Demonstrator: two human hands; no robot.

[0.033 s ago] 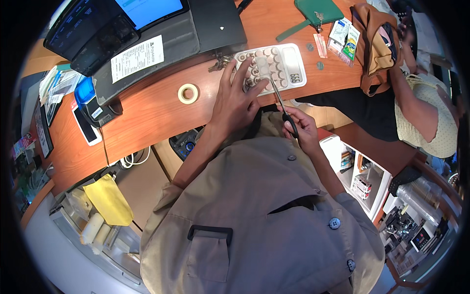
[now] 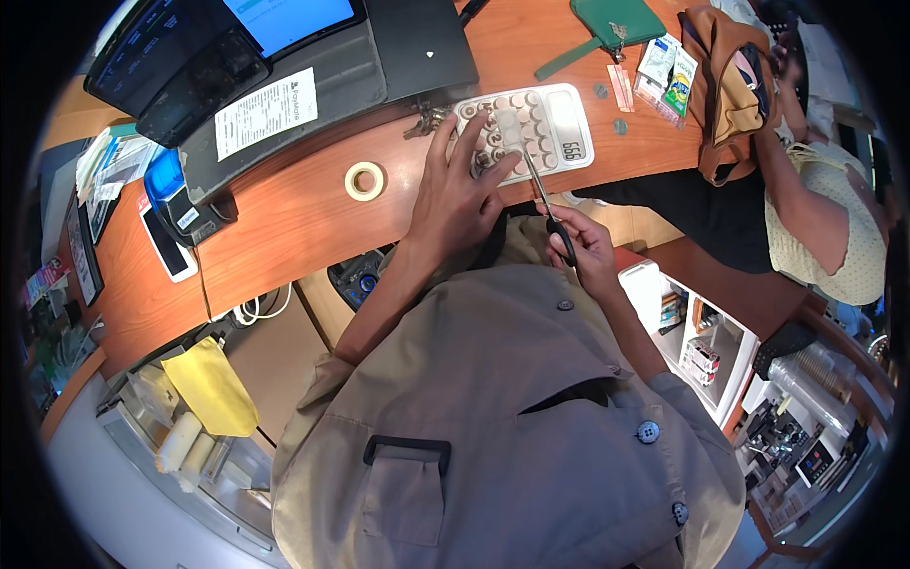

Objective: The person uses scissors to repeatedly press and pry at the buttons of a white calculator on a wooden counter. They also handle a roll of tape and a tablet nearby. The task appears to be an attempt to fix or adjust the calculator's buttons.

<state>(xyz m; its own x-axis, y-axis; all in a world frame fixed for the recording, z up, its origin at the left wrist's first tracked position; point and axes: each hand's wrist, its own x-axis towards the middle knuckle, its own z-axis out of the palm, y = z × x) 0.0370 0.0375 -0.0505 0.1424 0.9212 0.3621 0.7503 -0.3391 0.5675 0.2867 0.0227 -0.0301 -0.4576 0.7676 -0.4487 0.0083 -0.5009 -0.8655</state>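
Observation:
A white calculator [image 2: 570, 114] with round keys lies on the wooden desk, turned so its display is at the right. Over the keys at its left side my left hand [image 2: 455, 194] rests with fingers spread, holding nothing; its fingers cover part of the keypad. My right hand [image 2: 590, 248], just off the desk's near edge, is closed round the black handle of scissors [image 2: 536, 180]. Their thin metal blades look closed and point up and left, the tips at the calculator's keys near my left thumb. Whether the tips touch a key I cannot tell.
A tape roll [image 2: 364, 181] lies left of my left hand. Keys [image 2: 428, 121] sit beside a black box [image 2: 422, 57] bearing a paper slip [image 2: 266, 114]. Rightward are a green pouch [image 2: 621, 21], coins, small packets [image 2: 679, 81], a brown bag [image 2: 725, 85] and another person's arm [image 2: 806, 204].

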